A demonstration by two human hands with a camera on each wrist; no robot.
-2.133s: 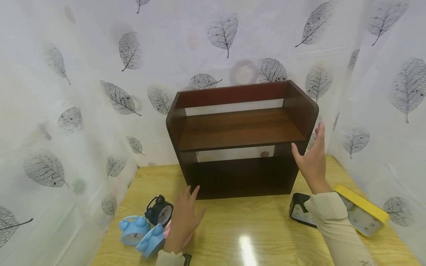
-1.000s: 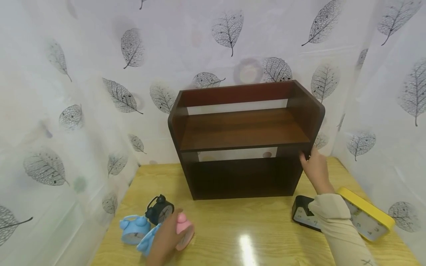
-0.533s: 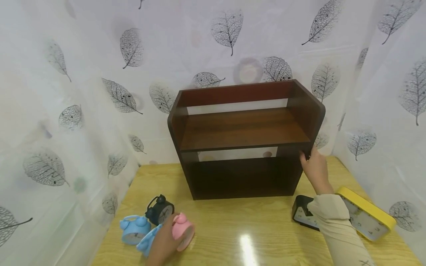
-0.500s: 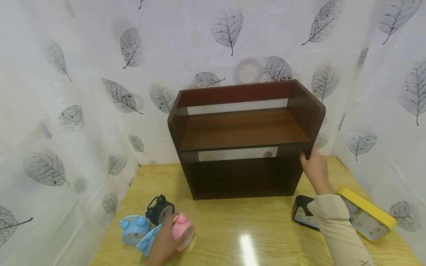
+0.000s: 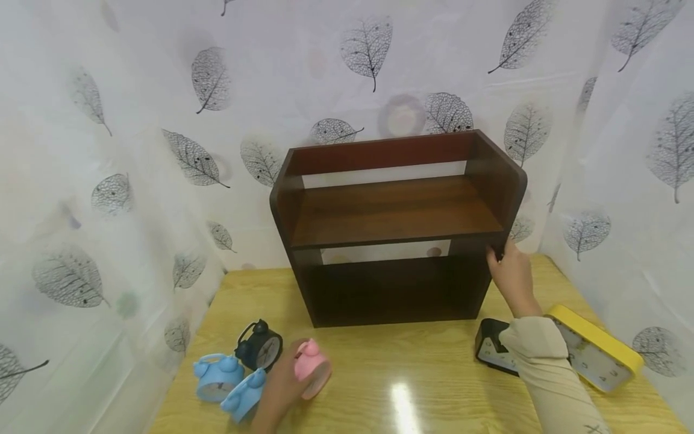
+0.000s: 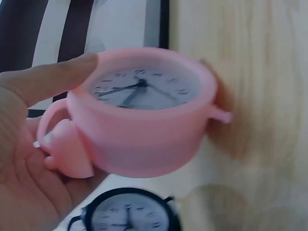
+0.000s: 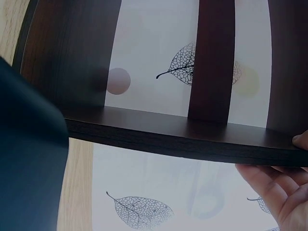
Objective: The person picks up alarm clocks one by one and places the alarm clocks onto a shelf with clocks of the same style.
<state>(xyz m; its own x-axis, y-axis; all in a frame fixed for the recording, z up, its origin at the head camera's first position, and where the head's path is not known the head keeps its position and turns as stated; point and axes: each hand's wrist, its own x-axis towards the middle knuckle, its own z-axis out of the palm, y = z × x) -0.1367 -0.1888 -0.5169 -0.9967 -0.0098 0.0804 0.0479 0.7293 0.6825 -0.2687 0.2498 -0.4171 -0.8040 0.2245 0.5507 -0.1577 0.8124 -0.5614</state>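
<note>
A pink twin-bell alarm clock [image 5: 309, 360] is in my left hand [image 5: 284, 381], at the lower left of the head view. In the left wrist view the thumb lies on the rim of the pink clock [image 6: 149, 139], and the other fingers go behind its bells and handle. My right hand [image 5: 513, 276] grips the right side panel of a dark brown two-tier shelf [image 5: 398, 208]. The right wrist view shows the thumb on the inner face of the panel and the fingers on the outer face; both tiers hold nothing.
Left of the pink clock stand a black twin-bell clock [image 5: 269, 351] and two blue ones [image 5: 214, 380]. By the right forearm are a black clock [image 5: 492, 349] and a yellow-framed clock [image 5: 599, 352]. Leaf-printed sheeting [image 5: 368, 84] surrounds the wooden table [image 5: 368, 367].
My left hand came down, took hold of the pink clock and has shifted it slightly right. My right hand went from spread beside the shelf to gripping its side panel.
</note>
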